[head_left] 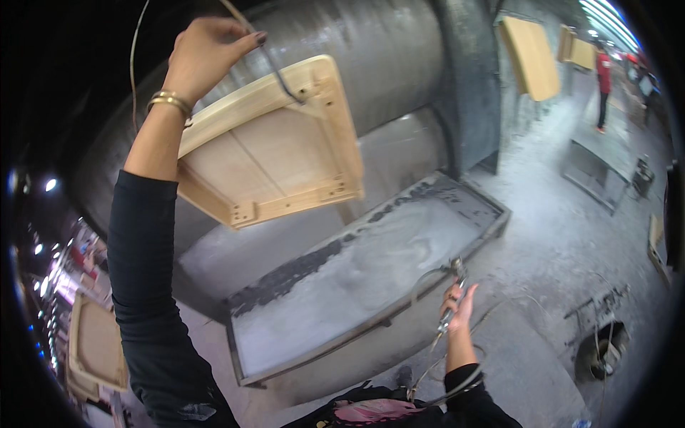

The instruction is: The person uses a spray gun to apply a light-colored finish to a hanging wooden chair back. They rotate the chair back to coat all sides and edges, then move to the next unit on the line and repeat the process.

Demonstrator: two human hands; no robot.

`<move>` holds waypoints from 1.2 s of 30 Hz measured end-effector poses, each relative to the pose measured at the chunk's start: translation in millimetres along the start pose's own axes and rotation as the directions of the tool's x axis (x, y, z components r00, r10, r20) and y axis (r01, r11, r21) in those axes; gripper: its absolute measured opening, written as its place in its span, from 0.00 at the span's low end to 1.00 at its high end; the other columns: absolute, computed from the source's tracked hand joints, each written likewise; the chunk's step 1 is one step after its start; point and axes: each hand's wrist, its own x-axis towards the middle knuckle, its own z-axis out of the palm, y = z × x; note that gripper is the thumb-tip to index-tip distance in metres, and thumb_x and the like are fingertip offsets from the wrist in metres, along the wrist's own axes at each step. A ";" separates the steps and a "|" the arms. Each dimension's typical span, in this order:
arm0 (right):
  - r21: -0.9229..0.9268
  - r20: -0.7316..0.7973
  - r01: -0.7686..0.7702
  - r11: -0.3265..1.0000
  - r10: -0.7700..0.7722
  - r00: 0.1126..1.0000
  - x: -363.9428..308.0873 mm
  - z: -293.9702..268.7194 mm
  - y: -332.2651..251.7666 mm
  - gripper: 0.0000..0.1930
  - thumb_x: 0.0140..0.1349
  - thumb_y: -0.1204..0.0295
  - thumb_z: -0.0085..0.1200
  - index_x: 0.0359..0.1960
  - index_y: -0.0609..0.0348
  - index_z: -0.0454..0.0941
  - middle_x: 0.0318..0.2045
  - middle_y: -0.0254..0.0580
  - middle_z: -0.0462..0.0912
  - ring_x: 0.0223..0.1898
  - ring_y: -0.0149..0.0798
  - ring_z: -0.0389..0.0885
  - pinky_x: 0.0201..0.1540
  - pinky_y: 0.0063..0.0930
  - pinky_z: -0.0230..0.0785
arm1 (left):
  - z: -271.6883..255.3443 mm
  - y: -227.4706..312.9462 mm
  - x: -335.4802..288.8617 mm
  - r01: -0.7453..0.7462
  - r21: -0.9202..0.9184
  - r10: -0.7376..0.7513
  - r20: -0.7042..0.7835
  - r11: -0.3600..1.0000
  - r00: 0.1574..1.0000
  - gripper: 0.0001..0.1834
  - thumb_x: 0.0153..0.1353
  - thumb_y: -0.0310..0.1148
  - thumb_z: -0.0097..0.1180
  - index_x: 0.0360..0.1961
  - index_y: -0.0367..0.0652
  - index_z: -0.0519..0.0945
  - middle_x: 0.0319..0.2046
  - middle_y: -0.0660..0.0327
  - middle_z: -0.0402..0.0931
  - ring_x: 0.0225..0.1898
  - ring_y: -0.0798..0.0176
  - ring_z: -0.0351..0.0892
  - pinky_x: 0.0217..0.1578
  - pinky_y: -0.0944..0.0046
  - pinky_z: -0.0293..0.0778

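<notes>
A pale wooden table top [260, 153] with a raised frame hangs tilted in front of me, its underside facing me. A thin metal hook [280, 75] runs down to its upper corner. My left hand [207, 53] is raised above the panel, with thumb and fingers closed on the hook's rod. Low on the right, my right hand [459, 305] is wrapped round the handle of a metal spray gun [457, 268]. A hose [432, 353] trails from the gun toward my body. The gun is well apart from the wood.
Below the panel stands a long metal tray [399, 321] of whitish liquid, backed by a curved metal wall [385, 50]. More panels hang at the far right [531, 57] and stand at left [96, 335]. A bucket [599, 349] and a metal table [596, 171] are on the right; a person [604, 82] stands far off.
</notes>
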 end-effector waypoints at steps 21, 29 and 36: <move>0.256 -0.159 -0.565 0.784 0.611 0.776 70.6 -128.1 63.5 0.39 0.56 0.33 0.62 0.53 0.57 0.82 0.26 0.25 0.73 0.29 0.24 0.72 0.19 0.19 0.57 | 45.5 17.1 49.3 -0.026 0.432 0.157 -0.270 0.902 0.950 0.44 0.57 0.56 0.68 0.66 0.36 0.74 0.71 0.45 0.68 0.74 0.45 0.62 0.74 0.42 0.54; 0.020 -0.244 -0.150 0.988 0.150 0.958 -8.9 -34.3 -27.9 0.37 0.61 0.30 0.56 0.46 0.56 0.81 0.25 0.26 0.73 0.26 0.24 0.72 0.17 0.17 0.55 | 78.2 13.1 59.1 0.047 0.406 0.079 -0.288 0.913 0.954 0.44 0.58 0.56 0.66 0.70 0.42 0.71 0.75 0.50 0.63 0.76 0.43 0.58 0.76 0.40 0.49; -0.941 -0.085 -0.042 0.334 -0.116 0.990 -31.2 100.2 51.0 0.40 0.72 0.30 0.33 0.38 0.62 0.72 0.21 0.40 0.75 0.18 0.33 0.72 0.13 0.21 0.51 | 29.5 39.2 -2.9 -0.211 0.352 0.353 -0.413 0.912 0.840 0.41 0.66 0.51 0.60 0.75 0.41 0.65 0.76 0.41 0.57 0.77 0.40 0.56 0.76 0.37 0.47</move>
